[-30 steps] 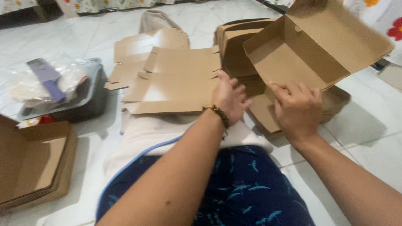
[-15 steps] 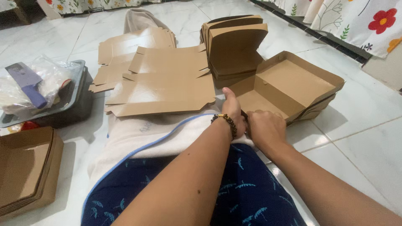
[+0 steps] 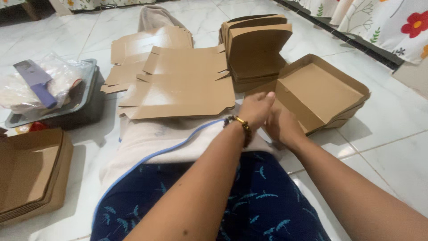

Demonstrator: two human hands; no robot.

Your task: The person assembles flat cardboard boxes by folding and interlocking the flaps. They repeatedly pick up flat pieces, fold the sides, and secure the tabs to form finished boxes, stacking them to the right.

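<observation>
An open brown cardboard box (image 3: 327, 89) rests on the white tiled floor to my right, on top of other nested boxes. Both hands meet at its near left corner. My left hand (image 3: 257, 108), with a beaded bracelet on the wrist, presses on the box's front flap with the thumb raised. My right hand (image 3: 281, 126) is closed around the same edge just beside it; the flap itself is mostly hidden under the hands.
Flat cardboard blanks (image 3: 178, 87) lie across my legs and a cream cloth (image 3: 151, 143). A stack of folded boxes (image 3: 256, 49) stands behind. At left are a metal tray (image 3: 84, 96) with a plastic bag and a purple knife (image 3: 38, 82), and another box stack (image 3: 31, 174). A flowered curtain (image 3: 401, 22) hangs at right.
The box was held up and open a second ago; it has come down onto the nested boxes on the floor. Both hands have drawn together at its near edge.
</observation>
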